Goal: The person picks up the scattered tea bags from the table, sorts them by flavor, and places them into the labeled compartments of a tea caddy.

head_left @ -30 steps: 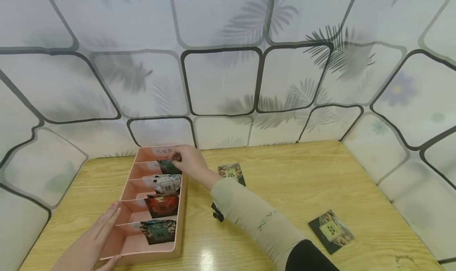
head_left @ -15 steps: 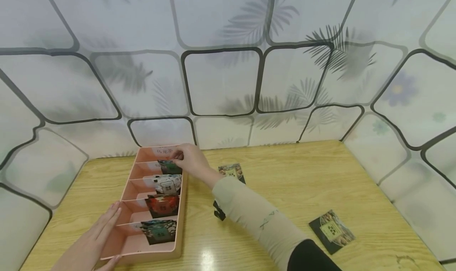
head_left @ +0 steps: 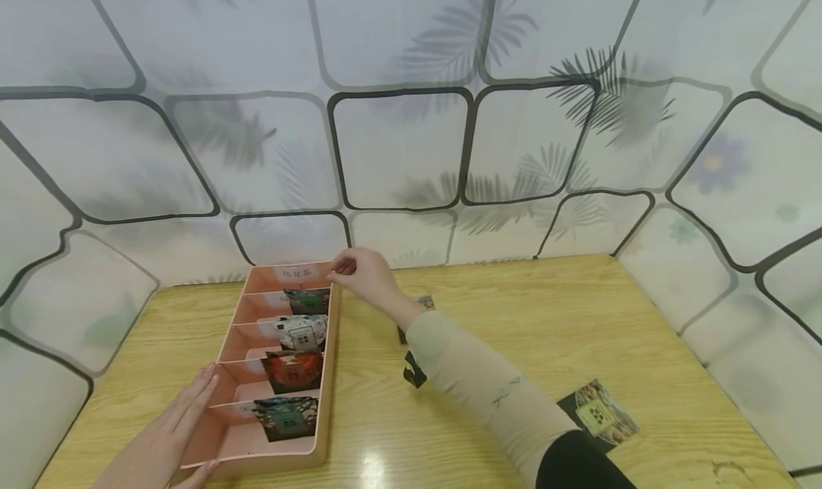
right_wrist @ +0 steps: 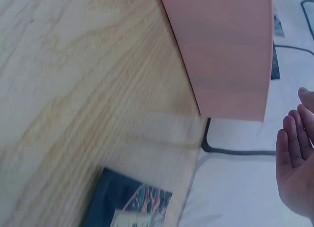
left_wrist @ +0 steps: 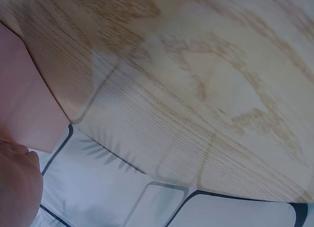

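Note:
My left hand (head_left: 160, 435) rests with straight fingers against the near left side of a long pink divided box (head_left: 326, 403). Just off the box's far right corner is my right hand (head_left: 371, 278), its fingers loosely bent. Nothing shows in that hand in the head or right wrist view (right_wrist: 297, 158). Sachets stand along the right side of the compartments: dark green (head_left: 308, 301), white (head_left: 302, 332), red (head_left: 293, 371) and teal (head_left: 289, 416) from far to near. A handwritten label (head_left: 295, 273) marks the far compartment, where I see no sachet.
On the wooden table (head_left: 514, 310) a dark sachet with a yellow-green label (head_left: 600, 414) lies at the right. Another sachet (head_left: 426, 302) is partly hidden behind the right forearm. Beside the sleeve shows a small black piece (head_left: 414, 371). Patterned fabric walls (head_left: 404, 146) enclose the table.
My right hand has moved right, from above the dark green sachet to beyond the box's far right rim. The left hand and the box have stayed put.

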`<act>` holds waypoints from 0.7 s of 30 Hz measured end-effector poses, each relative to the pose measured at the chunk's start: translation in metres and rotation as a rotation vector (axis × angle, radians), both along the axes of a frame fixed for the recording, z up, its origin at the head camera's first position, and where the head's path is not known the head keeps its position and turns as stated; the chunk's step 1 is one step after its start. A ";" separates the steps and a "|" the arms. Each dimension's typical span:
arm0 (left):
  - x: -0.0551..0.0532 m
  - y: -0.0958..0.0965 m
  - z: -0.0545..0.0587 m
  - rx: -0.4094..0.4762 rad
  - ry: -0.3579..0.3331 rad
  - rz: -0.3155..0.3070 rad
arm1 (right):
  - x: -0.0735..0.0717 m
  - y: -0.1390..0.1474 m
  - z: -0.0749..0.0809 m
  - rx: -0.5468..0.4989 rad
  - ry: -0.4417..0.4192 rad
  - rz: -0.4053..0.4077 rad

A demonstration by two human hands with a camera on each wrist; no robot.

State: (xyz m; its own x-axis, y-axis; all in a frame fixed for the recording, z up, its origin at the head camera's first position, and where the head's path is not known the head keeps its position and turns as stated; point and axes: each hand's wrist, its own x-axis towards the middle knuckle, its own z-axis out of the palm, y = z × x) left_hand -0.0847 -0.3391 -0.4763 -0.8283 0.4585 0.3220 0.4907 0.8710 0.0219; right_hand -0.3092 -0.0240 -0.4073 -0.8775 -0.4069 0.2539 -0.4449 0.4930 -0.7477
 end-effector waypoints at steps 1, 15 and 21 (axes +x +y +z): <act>0.000 0.000 0.000 0.002 -0.001 -0.001 | -0.001 0.004 0.001 -0.005 -0.011 -0.005; 0.000 -0.001 -0.001 0.003 -0.011 0.004 | -0.018 0.058 -0.002 -0.042 -0.123 -0.077; -0.001 -0.001 0.000 0.007 -0.001 -0.005 | -0.026 0.078 -0.014 -0.030 -0.152 -0.107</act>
State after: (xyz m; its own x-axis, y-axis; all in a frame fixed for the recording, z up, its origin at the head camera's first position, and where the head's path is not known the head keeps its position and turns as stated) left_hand -0.0853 -0.3405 -0.4767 -0.8265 0.4603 0.3239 0.4948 0.8686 0.0282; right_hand -0.3348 0.0542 -0.4211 -0.9445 -0.3035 0.1259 -0.2722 0.5079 -0.8173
